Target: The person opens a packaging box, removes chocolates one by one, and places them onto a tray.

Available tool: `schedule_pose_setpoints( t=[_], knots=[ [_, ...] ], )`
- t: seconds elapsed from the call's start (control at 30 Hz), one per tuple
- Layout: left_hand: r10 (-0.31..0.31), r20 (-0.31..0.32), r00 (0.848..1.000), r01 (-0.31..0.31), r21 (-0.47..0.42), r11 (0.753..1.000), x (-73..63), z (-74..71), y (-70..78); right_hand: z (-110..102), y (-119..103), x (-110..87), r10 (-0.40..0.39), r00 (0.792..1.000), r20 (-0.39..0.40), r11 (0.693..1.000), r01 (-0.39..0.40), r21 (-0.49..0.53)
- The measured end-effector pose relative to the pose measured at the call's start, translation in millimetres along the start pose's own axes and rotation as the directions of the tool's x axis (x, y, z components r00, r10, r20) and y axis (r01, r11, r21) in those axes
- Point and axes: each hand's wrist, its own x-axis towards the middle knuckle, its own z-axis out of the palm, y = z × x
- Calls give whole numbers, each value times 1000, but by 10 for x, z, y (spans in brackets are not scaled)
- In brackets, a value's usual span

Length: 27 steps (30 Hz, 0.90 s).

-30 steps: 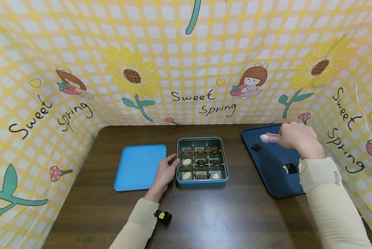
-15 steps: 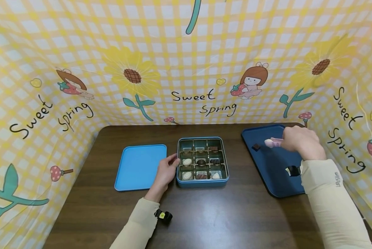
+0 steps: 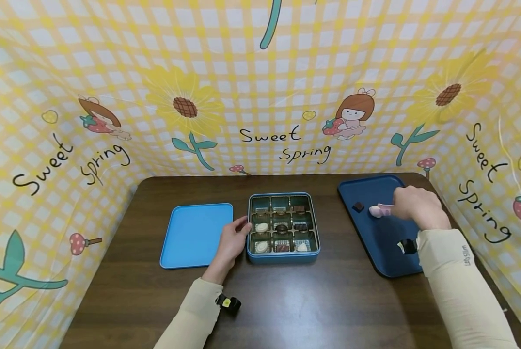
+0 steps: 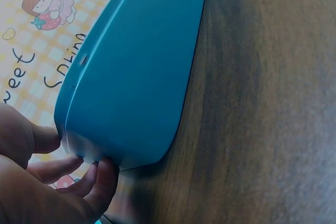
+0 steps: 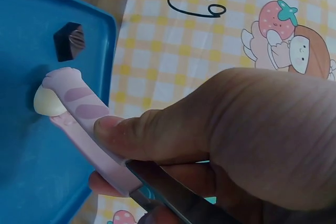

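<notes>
In the head view, my right hand grips pink paw-tipped tongs over a dark blue tray. A white chocolate sits between the tongs' tips; whether both tips press it I cannot tell. Close by on the tray lies a dark chocolate. My left hand holds the left side of a blue tin box, thumb at the rim and bent fingers against the wall. Its divided insert bears white and dark chocolates in the middle and front rows, and a brown one at the back right.
Left of the box, a light blue square lid lies on the dark wooden table. A yellow checked cloth hangs behind and at both sides. Bare wood separates the box from the tray.
My right hand and the tongs have moved nearer the tray's middle, towards the front, to beside the dark chocolate. The left hand and the box stay where they were.
</notes>
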Motion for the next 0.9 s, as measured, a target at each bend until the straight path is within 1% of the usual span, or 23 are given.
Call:
schedule_pose_setpoints(
  t=[0.2,0.43,0.67,0.83,0.9],
  knots=[
    [-11,4,1000,11,-14,1000,-13,-7,10,45,-37,25,3,1000,3,1000,-3,-6],
    [-9,3,1000,9,-8,1000,-18,-9,-3,39,-71,43,-1,1000,15,1000,1,-23],
    [-5,-1,1000,5,-3,1000,-21,-10,-9,60,-96,37,7,1000,24,1000,-6,-9],
    [-8,1,1000,8,0,1000,-27,-6,-2,26,-140,6,-2,1000,4,1000,2,-31],
    [-2,4,1000,2,2,1000,-32,-3,-2,-5,-173,-19,-1,1000,-17,999,0,-48]
  ],
)
